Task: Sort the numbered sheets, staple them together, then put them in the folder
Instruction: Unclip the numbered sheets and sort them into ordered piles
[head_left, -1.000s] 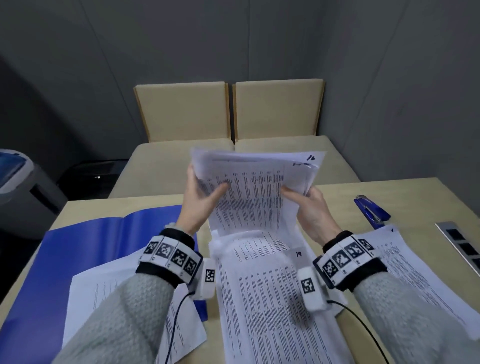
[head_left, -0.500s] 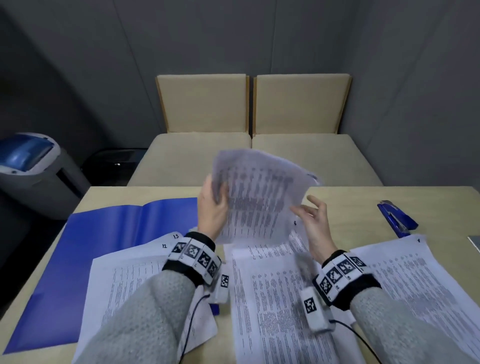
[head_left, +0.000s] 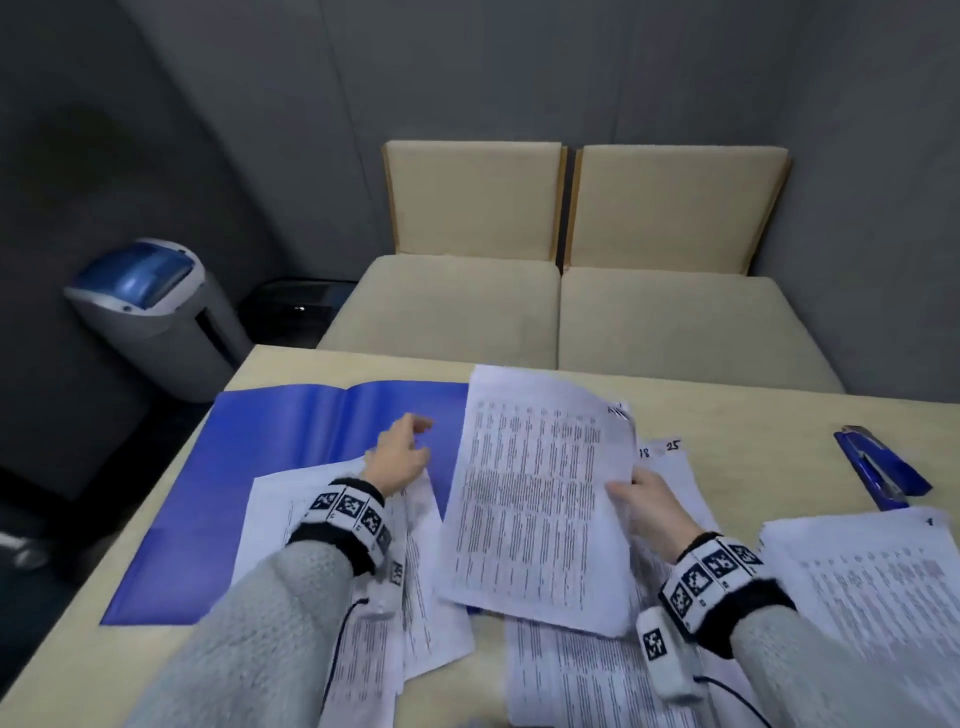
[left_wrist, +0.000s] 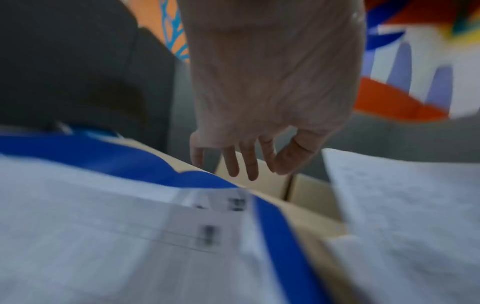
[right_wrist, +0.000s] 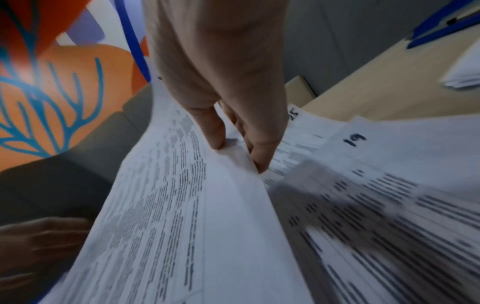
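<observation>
Nearest, printed sheets (head_left: 571, 675) strewn over the surface (head_left: 753, 421), above them a sheaf (head_left: 540, 499) pinched at its edge in the right hand (head_left: 649, 506) grip, left hand (head_left: 397, 460) slack-fingered and holding nothing over the open blue folder (head_left: 291, 441), blue stapler (head_left: 878, 467) lying farther right.

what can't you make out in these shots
- Number on the held sheet: head view, corner smeared by motion.
- Numbers on the left pile: left wrist view, blurred; in the head view the left hand and sleeve cover it.
- Printed text: too small everywhere.
- Stapler: right wrist view, cut by the edge.
</observation>
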